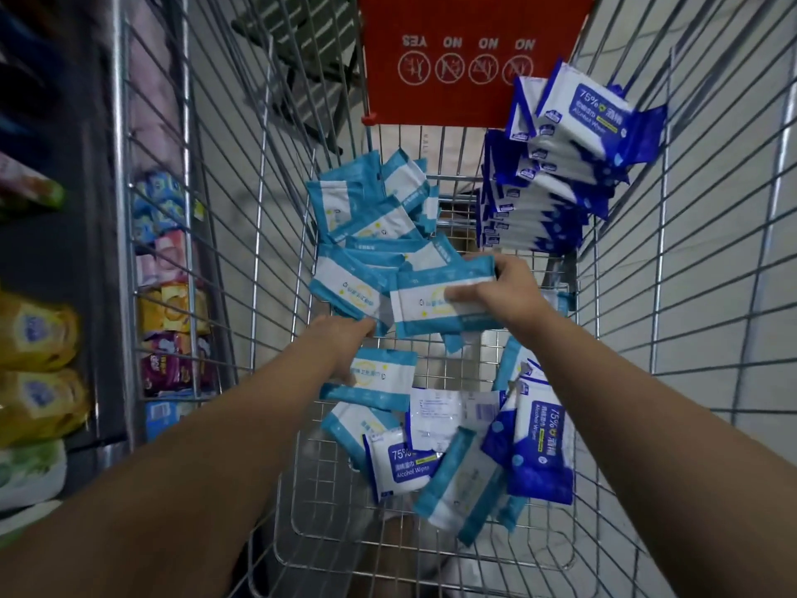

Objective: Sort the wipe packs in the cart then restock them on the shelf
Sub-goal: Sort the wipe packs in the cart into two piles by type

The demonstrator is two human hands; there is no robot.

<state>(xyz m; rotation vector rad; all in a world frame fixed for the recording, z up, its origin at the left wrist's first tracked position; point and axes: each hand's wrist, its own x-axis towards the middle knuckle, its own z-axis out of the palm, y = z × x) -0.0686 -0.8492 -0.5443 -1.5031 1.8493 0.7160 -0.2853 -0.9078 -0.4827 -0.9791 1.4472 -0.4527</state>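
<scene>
Your right hand (496,291) pinches a light-blue pack (425,302) by its right edge, thumb on the face and fingers curled over the top, near the middle of the cart (690,252). Your left hand (345,338) reaches in at about 9 o'clock of that pack, under the near edge of the light-blue pile (366,217). Its fingers are hidden by the packs, so I cannot tell whether it grips anything. The two hands are near each other but apart.

The pile sprawls loosely toward 11 o'clock, while the dark-blue stack (539,209) leans in the far corner at 1 o'clock. Lay the held pack flat on the pile, label up, its edges lined with the one below. You would probably do well to square the sprawl with your left hand first, since these slick wrappers look likely to slide. Leave a gap between the two colours.

At 6 o'clock the unsorted packs (453,425) lie mixed, both colours together, so the sorting looks roughly half done. The shelf (73,261) at 9 o'clock comes after.
</scene>
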